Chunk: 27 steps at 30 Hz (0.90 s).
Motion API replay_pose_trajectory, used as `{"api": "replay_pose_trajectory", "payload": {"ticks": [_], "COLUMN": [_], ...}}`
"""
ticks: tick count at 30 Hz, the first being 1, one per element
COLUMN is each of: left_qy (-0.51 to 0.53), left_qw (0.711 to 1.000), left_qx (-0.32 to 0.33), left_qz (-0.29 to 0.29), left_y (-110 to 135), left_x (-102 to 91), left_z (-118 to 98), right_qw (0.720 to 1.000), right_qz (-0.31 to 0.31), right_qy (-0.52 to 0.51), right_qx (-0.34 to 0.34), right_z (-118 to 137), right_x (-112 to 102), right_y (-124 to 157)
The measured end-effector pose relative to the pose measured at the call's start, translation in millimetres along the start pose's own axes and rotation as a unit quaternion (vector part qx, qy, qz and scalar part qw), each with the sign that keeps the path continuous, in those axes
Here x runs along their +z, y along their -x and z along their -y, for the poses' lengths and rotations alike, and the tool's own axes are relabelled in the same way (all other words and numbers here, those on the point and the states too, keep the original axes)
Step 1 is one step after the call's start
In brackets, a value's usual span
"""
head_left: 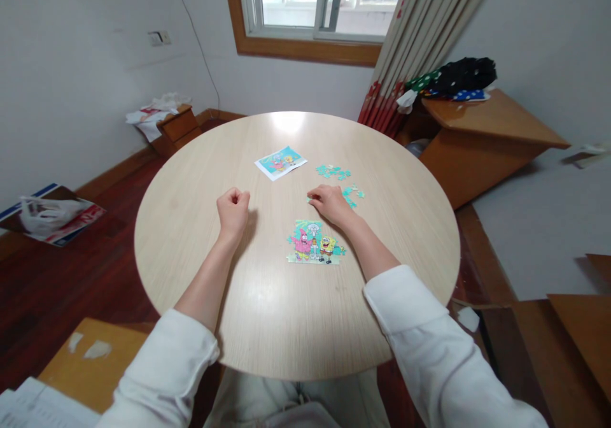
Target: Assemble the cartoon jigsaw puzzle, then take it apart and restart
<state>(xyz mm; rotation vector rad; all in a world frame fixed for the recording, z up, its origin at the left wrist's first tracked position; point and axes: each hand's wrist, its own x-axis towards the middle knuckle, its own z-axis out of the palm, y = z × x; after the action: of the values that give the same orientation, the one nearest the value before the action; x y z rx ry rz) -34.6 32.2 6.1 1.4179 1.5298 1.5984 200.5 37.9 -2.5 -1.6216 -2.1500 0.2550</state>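
Observation:
A partly joined jigsaw puzzle (314, 243) with cartoon figures lies flat on the round table (191, 179). Above its upper edge, my right hand (331, 202) pinches a small teal puzzle piece (310, 199) between thumb and fingers; most of the piece is covered. My left hand (233, 209) rests in a fist on the table, left of the puzzle, and no object shows in it. Loose teal pieces (333, 172) are spread beyond my right hand, and more pieces (353, 193) lie just to its right. A printed reference picture (280, 163) lies farther back.
A wooden cabinet (491, 122) with dark cloth on top stands at the right, beside a curtain (415, 33). Behind the table is a window (315, 7). A small drawer unit (179, 128) sits at the back left, and a plastic bag (50, 214) lies at the left.

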Motion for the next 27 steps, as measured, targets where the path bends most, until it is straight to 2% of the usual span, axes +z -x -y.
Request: {"api": "replay_pose_trajectory", "payload": {"ticks": [6,12,18,20,24,27], "left_qy": [0.005,0.012,0.007,0.008,0.009,0.008], "left_qw": [1.0,1.0,1.0,1.0,1.0,1.0], "left_qx": [-0.006,-0.001,-0.006,-0.004,-0.001,-0.002], "left_qz": [-0.001,0.0,-0.001,0.001,0.004,0.005], "left_y": [0,-1,0,0,0,0], "left_x": [1.1,1.5,1.9,2.3,2.7,2.8], "left_z": [0,2,2,3,4,5], "right_qw": [0.999,0.999,0.994,0.991,0.967,0.927], "right_qz": [0.017,0.03,0.003,-0.001,0.01,0.082], "right_qy": [0.019,-0.022,-0.102,-0.134,-0.25,-0.352], "right_qx": [0.042,0.011,-0.035,-0.025,0.052,0.1], "right_z": [0,-4,-6,-6,-8,-11], "right_x": [-3,-2,-3,-6,-21,-36], "right_y": [1,1,6,9,16,23]}}
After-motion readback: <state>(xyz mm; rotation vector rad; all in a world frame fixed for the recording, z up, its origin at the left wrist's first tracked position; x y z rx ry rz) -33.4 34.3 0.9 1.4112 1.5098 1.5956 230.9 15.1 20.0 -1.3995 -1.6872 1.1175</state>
